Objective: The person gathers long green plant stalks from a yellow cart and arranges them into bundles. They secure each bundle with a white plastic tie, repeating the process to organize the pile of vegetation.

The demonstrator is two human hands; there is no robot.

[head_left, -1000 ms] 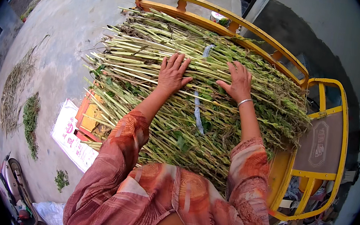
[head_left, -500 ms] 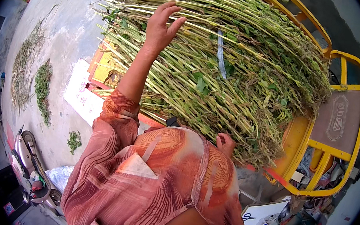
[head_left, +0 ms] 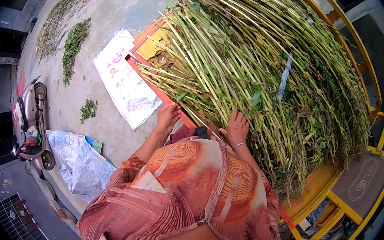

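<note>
A big heap of cut leafy green stalks (head_left: 236,63) fills the bed of a yellow-and-red cart (head_left: 149,48), with the cut ends toward the left. My left hand (head_left: 168,116) is at the cart's red near edge, beside the lowest stalks. Its fingers are curled together; whatever may be in them is hidden. My right hand (head_left: 237,129), a bracelet at its wrist, lies with fingers stretched on the near side of the heap. A pale cloth strip (head_left: 284,76) lies across the stalks.
A white printed sack (head_left: 123,79) lies on the concrete left of the cart. Farther left are small piles of plants (head_left: 73,49) and a parked scooter (head_left: 35,121). A crumpled white plastic sheet (head_left: 80,162) lies nearer. Yellow railings (head_left: 380,189) bound the cart's right end.
My left hand has come down from above the heap to the cart's near edge, its fingers now curled. My right hand has moved onto the stalks. The view has shifted leftward.
</note>
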